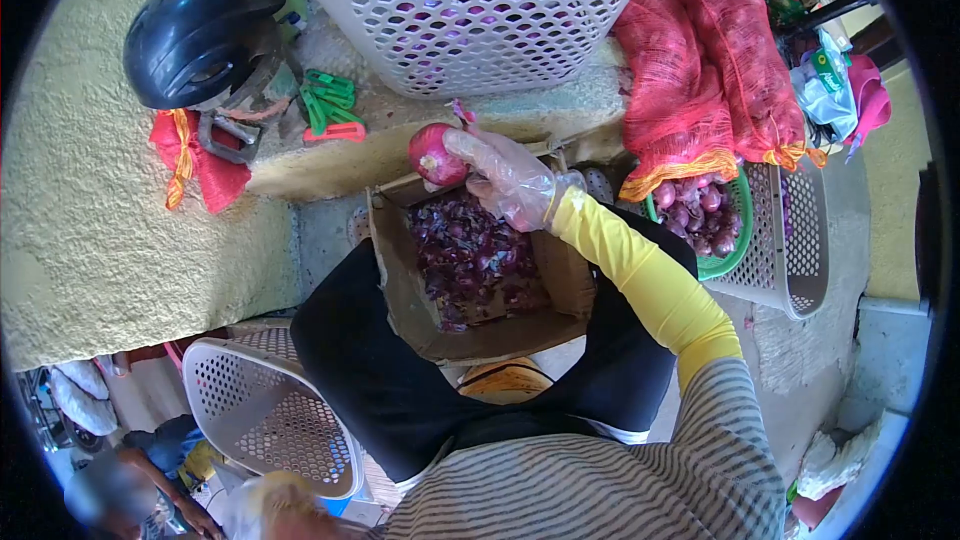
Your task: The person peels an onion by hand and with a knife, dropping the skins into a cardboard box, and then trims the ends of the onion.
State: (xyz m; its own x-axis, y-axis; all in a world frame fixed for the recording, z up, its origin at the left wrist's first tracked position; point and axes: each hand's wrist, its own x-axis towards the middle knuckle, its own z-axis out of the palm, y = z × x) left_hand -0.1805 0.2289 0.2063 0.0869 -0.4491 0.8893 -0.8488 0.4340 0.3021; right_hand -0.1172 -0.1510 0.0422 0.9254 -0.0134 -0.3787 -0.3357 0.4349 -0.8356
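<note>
Head: onion point(432, 155) apparently in right grip point(508, 178)

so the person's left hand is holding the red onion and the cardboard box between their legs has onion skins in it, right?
Wrong side: the head view shows the person's right hand holding the red onion. The cardboard box between their legs does have onion skins in it.

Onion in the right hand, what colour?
The onion is purplish-red with a paler, whitish patch; seen in the head view, the only one.
</note>
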